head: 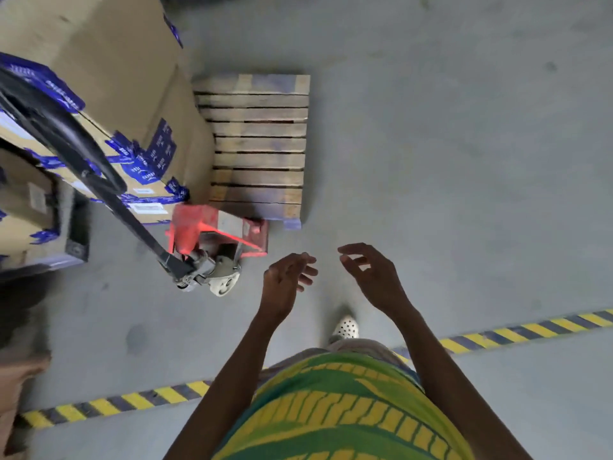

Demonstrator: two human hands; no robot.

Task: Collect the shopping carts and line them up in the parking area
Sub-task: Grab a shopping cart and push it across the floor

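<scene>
No shopping cart is in view. My left hand [288, 283] and my right hand [373, 276] are held out in front of me over the grey concrete floor, both with fingers apart and nothing in them. A red pallet jack [212, 239] stands just left of my left hand, its black handle [66, 137] slanting up to the left. Neither hand touches it.
A wooden pallet [258, 147] lies on the floor ahead, with a big taped cardboard box [109, 71] on its left part. A yellow-and-black floor stripe [517, 332] crosses below my hands. Another person's head shows at the left edge [20, 327].
</scene>
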